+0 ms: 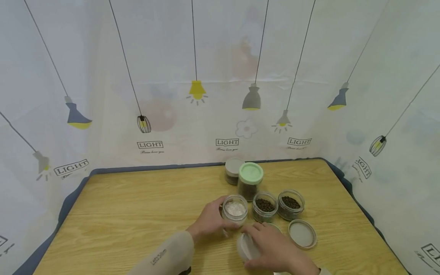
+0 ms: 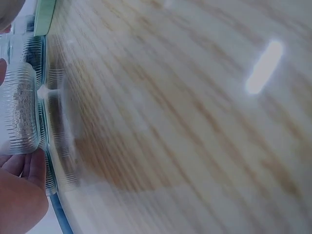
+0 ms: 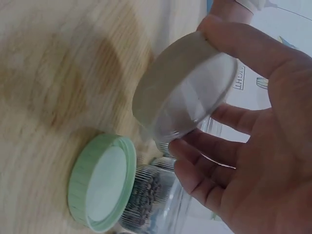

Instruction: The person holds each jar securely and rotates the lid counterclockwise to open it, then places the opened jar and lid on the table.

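On the wood-grained worktop, a small cluster of clear containers crowds the space to the right of and behind the held one. Farthest back stands a round clear jar with a greyish-white lid, dark inside; in front of it and overlapping it is a taller clear jar with a mint-green screw lid, also dark inside. Two squat, open clear jars of dark brown grains stand side by side just to the right. Nearer the person, a round cream-rimmed lid lies flat, and a mint-green lid with a white inner disc lies beside the jars, mostly covered by the right hand in the head view. A pale cloth printed with hanging lamps rises behind the far edge. At the front left of the cluster is a squat, open, clear jar of white granules, its ribbed wall showing the contents; whether its base touches the worktop is hard to tell. The left hand has its grip curled round this jar's side. The right grip pinches a round off-white lid between thumb and fingers, tilted, its glossy translucent face turned toward the palm, near the jar but apart from it.
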Motion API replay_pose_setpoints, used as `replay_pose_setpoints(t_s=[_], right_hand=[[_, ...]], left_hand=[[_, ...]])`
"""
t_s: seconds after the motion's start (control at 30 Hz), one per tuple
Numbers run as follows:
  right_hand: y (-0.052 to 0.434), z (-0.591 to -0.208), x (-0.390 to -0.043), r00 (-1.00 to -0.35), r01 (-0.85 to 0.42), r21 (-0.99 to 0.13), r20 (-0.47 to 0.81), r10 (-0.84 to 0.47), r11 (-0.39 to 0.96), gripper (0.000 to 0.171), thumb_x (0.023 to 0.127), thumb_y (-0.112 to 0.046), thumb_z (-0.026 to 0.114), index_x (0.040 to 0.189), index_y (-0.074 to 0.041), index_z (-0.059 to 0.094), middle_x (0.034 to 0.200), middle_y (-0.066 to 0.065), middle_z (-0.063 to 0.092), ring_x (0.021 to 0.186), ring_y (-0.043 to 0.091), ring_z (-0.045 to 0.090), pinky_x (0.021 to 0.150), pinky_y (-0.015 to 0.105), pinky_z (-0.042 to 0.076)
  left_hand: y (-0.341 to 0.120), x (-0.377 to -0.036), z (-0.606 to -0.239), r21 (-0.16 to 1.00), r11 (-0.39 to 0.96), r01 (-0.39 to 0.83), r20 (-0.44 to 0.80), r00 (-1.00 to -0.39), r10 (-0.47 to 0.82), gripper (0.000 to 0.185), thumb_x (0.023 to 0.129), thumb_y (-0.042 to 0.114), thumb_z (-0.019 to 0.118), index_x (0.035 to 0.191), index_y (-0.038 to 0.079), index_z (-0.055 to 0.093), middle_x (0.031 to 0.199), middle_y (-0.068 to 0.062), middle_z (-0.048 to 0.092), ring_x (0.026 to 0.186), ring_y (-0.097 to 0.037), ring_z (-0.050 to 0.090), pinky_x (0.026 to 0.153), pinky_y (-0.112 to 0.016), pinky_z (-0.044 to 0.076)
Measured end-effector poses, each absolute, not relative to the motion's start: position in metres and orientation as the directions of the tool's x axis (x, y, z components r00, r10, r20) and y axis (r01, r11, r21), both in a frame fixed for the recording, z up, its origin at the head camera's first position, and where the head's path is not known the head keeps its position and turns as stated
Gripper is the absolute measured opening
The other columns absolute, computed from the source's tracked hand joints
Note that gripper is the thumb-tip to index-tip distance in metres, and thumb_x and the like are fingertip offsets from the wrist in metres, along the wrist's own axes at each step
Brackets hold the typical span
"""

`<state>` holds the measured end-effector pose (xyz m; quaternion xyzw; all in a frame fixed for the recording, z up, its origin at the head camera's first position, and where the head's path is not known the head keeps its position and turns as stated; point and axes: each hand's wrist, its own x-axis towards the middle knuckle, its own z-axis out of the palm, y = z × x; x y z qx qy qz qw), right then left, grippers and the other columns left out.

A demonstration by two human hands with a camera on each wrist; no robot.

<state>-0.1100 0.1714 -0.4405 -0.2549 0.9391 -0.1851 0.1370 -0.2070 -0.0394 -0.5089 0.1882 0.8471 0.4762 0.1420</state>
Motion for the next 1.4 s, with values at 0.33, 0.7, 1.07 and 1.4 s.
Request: replay_pose_setpoints(t_s=[0.33, 0.7, 1.07, 1.4], right_hand=[[0.168, -0.450, -0.109, -0.820, -0.347, -0.557, -0.210, -0.532, 0.755, 0.084, 0.070, -0.032, 0.084, 0.139, -0.008, 0.042, 0.132, 0.006, 0.047, 0.102, 0.014, 0.056, 0.081, 0.029, 0.052], [0.165, -0.467, -0.109, -0.825, -0.382, -0.574, -0.142, -0.547, 0.724, 0.089, 0.068, -0.033, 0.086, 0.143, -0.012, 0.043, 0.117, -0.001, 0.042, 0.096, 0.011, 0.047, 0.079, 0.026, 0.046], [0.155, -0.476, -0.107, -0.866, -0.438, -0.393, -0.054, -0.496, 0.808, 0.081, 0.064, -0.027, 0.080, 0.135, -0.006, 0.048, 0.125, 0.004, 0.051, 0.121, 0.027, 0.047, 0.101, 0.057, 0.036], [0.148, -0.480, -0.102, -0.906, -0.396, -0.290, -0.033, -0.422, 0.871, 0.081, 0.064, -0.044, 0.082, 0.129, -0.005, 0.052, 0.121, 0.007, 0.057, 0.115, 0.027, 0.051, 0.099, 0.053, 0.038]], left_hand=[[-0.039, -0.210, -0.508, 0.852, 0.489, 0.187, -0.063, -0.890, 0.452, 0.092, 0.067, 0.043, 0.088, 0.144, 0.017, 0.045, 0.135, -0.001, 0.059, 0.115, -0.016, 0.059, 0.098, -0.039, 0.049], [-0.039, -0.212, -0.508, 0.857, 0.477, 0.194, -0.053, -0.888, 0.457, 0.091, 0.067, 0.042, 0.088, 0.143, 0.016, 0.046, 0.134, -0.001, 0.059, 0.117, -0.018, 0.058, 0.099, -0.040, 0.049], [-0.038, -0.215, -0.511, 0.843, 0.496, 0.208, -0.049, -0.889, 0.455, 0.090, 0.066, 0.042, 0.088, 0.142, 0.018, 0.047, 0.133, -0.001, 0.060, 0.117, -0.019, 0.059, 0.099, -0.040, 0.049], [-0.034, -0.216, -0.513, 0.846, 0.495, 0.200, -0.058, -0.888, 0.457, 0.095, 0.066, 0.043, 0.088, 0.144, 0.013, 0.044, 0.137, -0.005, 0.058, 0.120, -0.020, 0.057, 0.102, -0.042, 0.047]])
